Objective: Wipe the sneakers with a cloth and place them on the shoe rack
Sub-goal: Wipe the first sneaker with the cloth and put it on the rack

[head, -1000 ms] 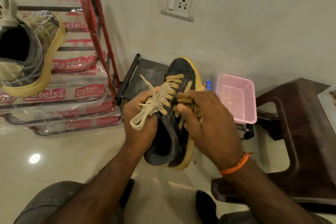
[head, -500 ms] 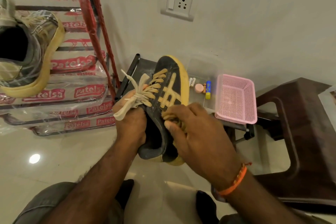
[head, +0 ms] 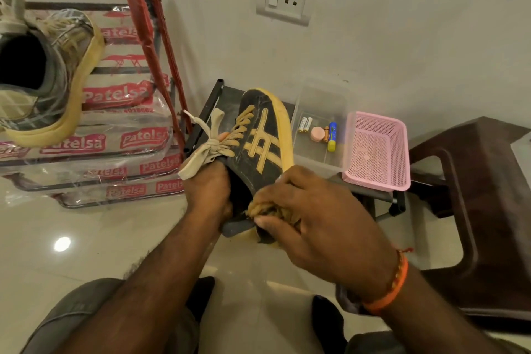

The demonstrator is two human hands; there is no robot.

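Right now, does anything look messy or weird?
The shoe rack is still wrapped in crinkled plastic, and the sneaker on it sits under that wrap. The held sneaker looks scuffed and dusty. Nothing is spilled.

"Patelsa", perhaps "Regd No", printed on the shoe rack's plastic wrap point(head: 120, 142).

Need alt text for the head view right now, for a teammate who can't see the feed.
A person's left hand grips a black sneaker with yellow stripes while the right hand rubs a bunched yellow cloth against its heel end. A second sneaker sits on the plastic-wrapped shoe rack at left; a pink basket stands to the right.
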